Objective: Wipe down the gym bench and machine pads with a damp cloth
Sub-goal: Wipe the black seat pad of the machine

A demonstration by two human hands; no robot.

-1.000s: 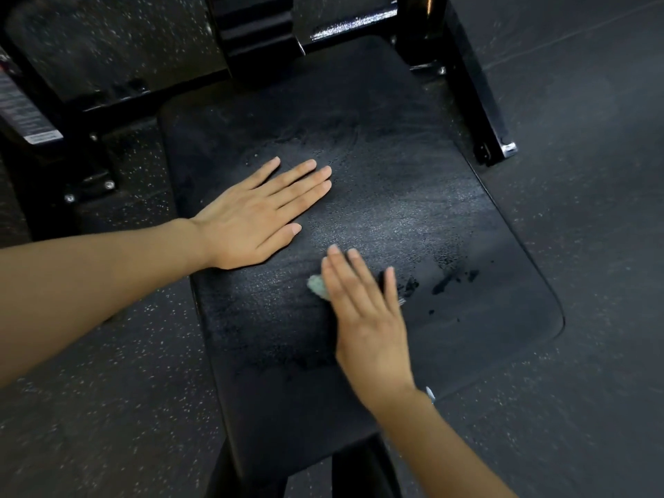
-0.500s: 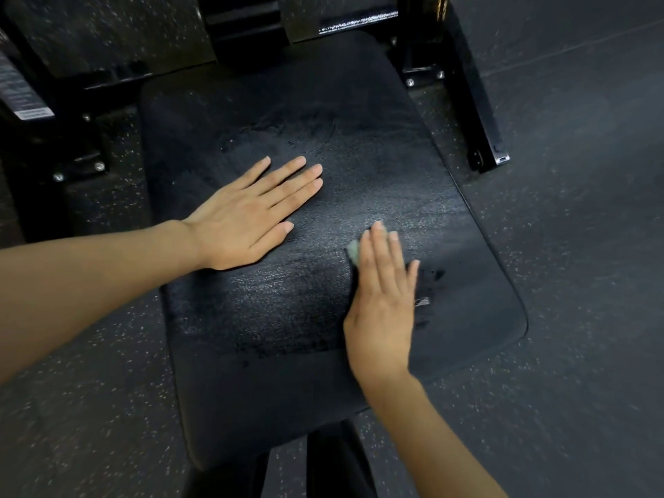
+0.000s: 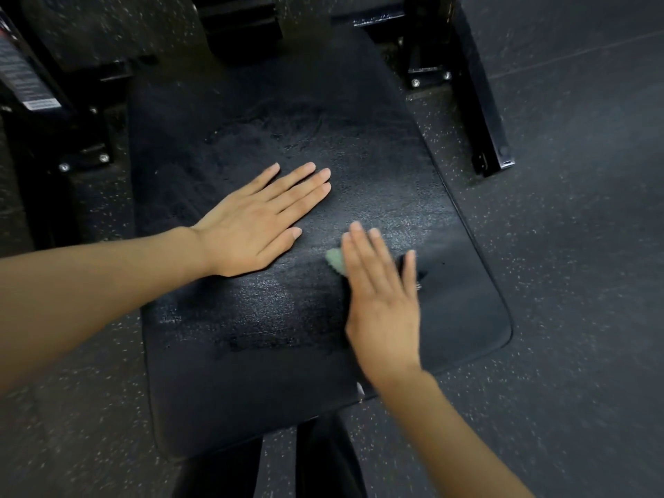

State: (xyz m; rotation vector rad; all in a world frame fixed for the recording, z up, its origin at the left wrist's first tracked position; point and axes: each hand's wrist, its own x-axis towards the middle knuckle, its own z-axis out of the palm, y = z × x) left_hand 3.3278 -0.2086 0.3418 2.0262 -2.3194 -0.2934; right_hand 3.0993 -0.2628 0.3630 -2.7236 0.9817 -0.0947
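Observation:
A black padded gym bench seat (image 3: 222,372) fills the middle of the view, with damp streaks across its centre. My left hand (image 3: 251,224) lies flat on the pad with straight fingers, left of centre. My right hand (image 3: 381,292) presses a small pale green cloth (image 3: 335,259) onto the pad with flat, straight fingers. Only a corner of the cloth shows at the left edge of the fingers; the rest is hidden beneath the hand. The right hand is motion-blurred.
Black steel frame legs (image 3: 478,102) with bolts stand at the back right, and more frame with a label (image 3: 21,77) at the back left. A black post (image 3: 230,26) rises behind the seat. Speckled dark rubber floor (image 3: 575,282) surrounds the bench.
My right hand slid the cloth right and away, then back left towards me. The camera view shifted slightly. My left hand stayed flat on the pad.

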